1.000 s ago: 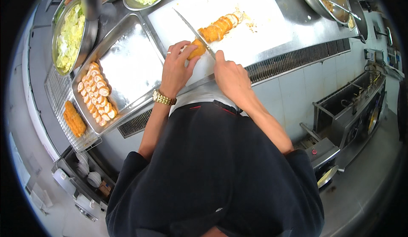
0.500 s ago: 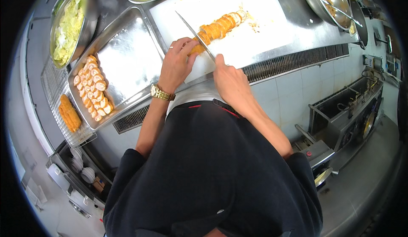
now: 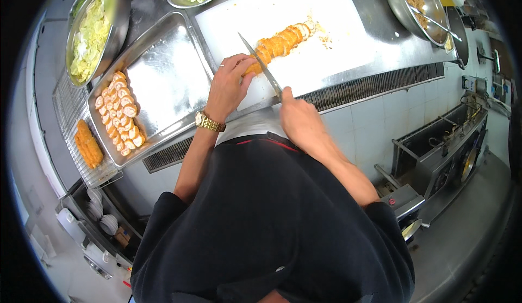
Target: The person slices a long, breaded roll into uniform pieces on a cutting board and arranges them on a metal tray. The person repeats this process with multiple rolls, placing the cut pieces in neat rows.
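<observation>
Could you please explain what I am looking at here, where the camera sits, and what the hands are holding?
There is no machine here: a person works with two bare hands. The picture comes from a wide fisheye camera worn on the person's head, looking down, so straight edges curve and the dark shirt fills the lower part.

The left hand, with a gold watch at the wrist, steadies the near end of a breaded orange roll. The right hand grips a long knife whose blade crosses that end. The roll, partly cut into slices, lies on a white cutting board on a steel counter.

To the left, a steel tray holds rows of cut slices, and a wire rack carries another breaded piece. Bowls of shredded cabbage stand behind.
</observation>
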A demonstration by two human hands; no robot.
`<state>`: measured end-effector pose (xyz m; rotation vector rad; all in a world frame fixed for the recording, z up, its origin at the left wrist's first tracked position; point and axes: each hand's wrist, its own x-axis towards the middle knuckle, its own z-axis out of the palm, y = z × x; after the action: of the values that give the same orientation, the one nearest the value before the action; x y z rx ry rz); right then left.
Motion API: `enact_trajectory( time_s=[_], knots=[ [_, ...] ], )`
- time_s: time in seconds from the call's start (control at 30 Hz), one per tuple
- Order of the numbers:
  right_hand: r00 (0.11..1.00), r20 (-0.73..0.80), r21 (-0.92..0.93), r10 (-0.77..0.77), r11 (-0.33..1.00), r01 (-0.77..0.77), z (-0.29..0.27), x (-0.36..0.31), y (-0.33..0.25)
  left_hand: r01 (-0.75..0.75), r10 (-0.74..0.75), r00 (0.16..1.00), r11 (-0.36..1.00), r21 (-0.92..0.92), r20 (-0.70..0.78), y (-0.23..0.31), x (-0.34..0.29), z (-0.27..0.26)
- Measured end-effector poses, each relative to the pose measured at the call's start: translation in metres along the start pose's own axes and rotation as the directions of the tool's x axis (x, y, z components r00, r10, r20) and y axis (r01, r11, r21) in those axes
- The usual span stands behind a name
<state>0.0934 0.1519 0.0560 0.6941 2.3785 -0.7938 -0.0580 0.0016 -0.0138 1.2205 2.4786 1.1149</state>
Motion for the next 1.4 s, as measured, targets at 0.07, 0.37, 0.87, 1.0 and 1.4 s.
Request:
enact_trajectory(
  time_s=[0.07,0.37,0.87,1.0,1.4],
  knots=[
    [0.981,-0.145,0.078,-0.127,0.987,0.139,0.009,0.016,-0.003,-0.013,0.013,1.000,1.000,-0.007,-0.016,0.000,0.001,0.001],
    [0.983,-0.158,0.025,-0.095,0.995,0.101,0.007,0.007,0.000,-0.006,0.005,0.999,0.999,-0.034,-0.038,0.004,-0.004,-0.009],
    [0.967,-0.188,0.067,-0.171,0.980,0.186,-0.002,-0.005,-0.010,0.044,-0.045,0.999,0.998,-0.054,-0.010,-0.003,-0.006,-0.001],
    [0.989,-0.115,0.033,-0.089,0.995,0.094,0.009,-0.001,-0.011,0.048,-0.050,0.998,0.997,-0.062,-0.024,-0.004,-0.006,0.001],
    [0.987,-0.122,0.094,-0.101,0.989,0.113,0.018,0.007,-0.007,0.056,-0.058,0.998,0.996,-0.066,-0.032,-0.003,-0.005,0.000]
  ],
)
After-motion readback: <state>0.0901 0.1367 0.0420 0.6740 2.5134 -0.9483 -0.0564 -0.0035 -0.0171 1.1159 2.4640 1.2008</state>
